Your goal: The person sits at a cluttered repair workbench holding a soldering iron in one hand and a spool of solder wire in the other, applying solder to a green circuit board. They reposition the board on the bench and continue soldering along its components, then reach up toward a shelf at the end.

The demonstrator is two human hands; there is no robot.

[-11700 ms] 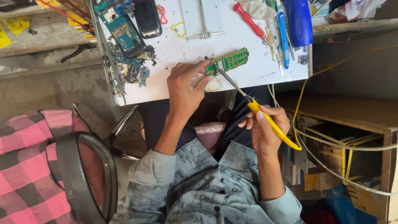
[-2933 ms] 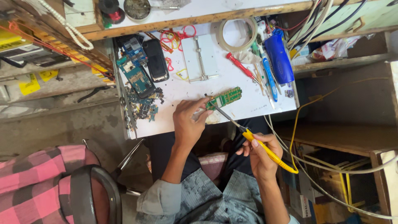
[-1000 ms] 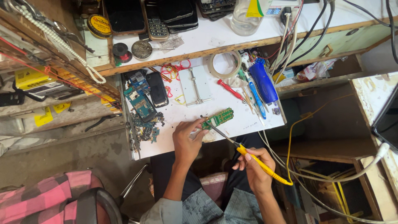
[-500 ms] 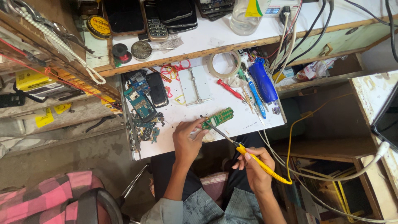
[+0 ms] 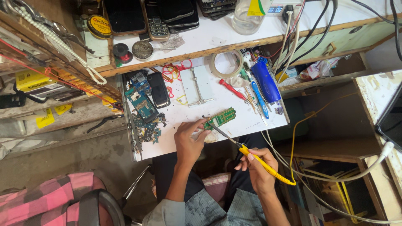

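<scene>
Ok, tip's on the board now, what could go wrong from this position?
1. The left hand pins the green circuit board right beside the soldering iron tip; a slip could burn a finger.
2. The yellow cord loops off the desk edge by the right hand; a snag could jerk the tip across the board.
3. The board sits near the white work surface's front edge and could slide off.

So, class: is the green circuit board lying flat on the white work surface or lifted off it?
Flat. The green circuit board rests on the white work surface; the left hand steadies its near end.
</scene>
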